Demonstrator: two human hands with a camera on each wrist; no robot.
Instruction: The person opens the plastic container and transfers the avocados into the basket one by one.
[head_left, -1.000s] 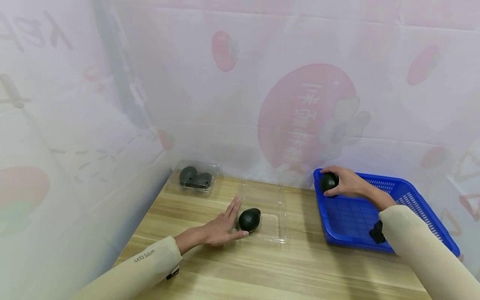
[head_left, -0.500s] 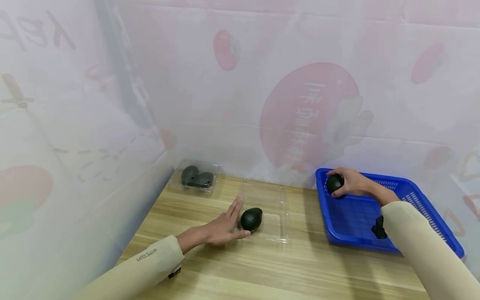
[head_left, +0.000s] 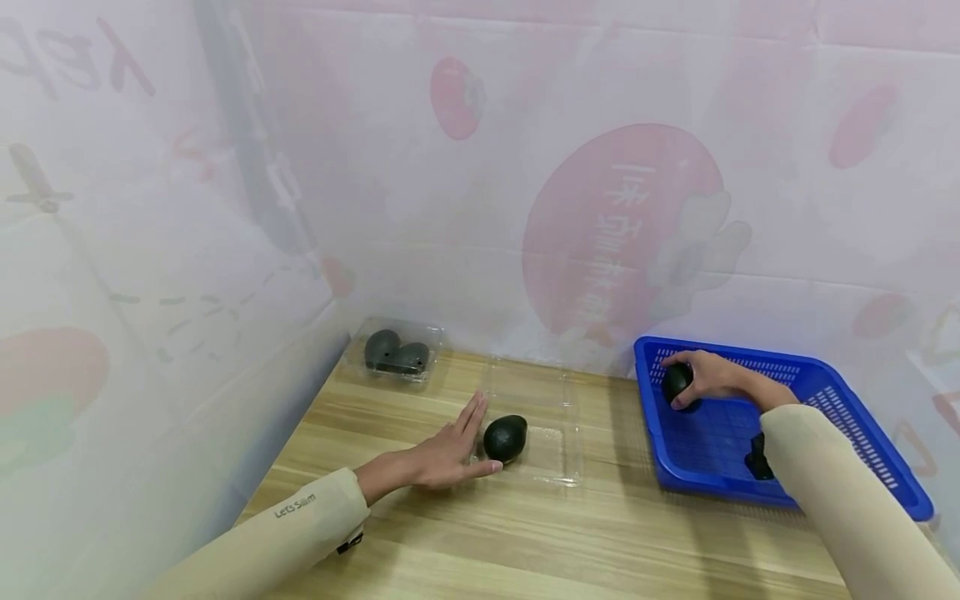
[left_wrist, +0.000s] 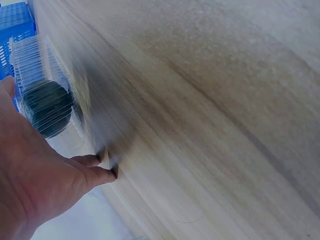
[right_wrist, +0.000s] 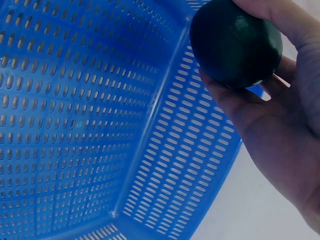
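In the head view my right hand [head_left: 708, 377] grips a dark green avocado [head_left: 677, 383] over the left end of a blue plastic basket [head_left: 738, 490]. Thumb and fingers wrap round the avocado [right_wrist: 235, 45] in the right wrist view, with the basket's slotted wall [right_wrist: 172, 145] close behind it. My left hand [head_left: 442, 457] lies at the left side of an open clear plastic box [head_left: 551, 450], fingers straight and thumb spread along its near edge. Inside that box, in its left part, sits another avocado [head_left: 505, 439], also seen through the ribbed wall in the left wrist view.
A closed clear box [head_left: 431, 367] with two avocados [head_left: 384, 348] stands at the table's back left corner. The open box's lid [head_left: 528, 383] lies folded back toward the printed curtain [head_left: 480, 283]. Wooden table [head_left: 480, 542] extends in front of the boxes.
My right hand has moved a little right and lower with the avocado, from the basket's left rim to further inside. My left hand keeps its place beside the open box.
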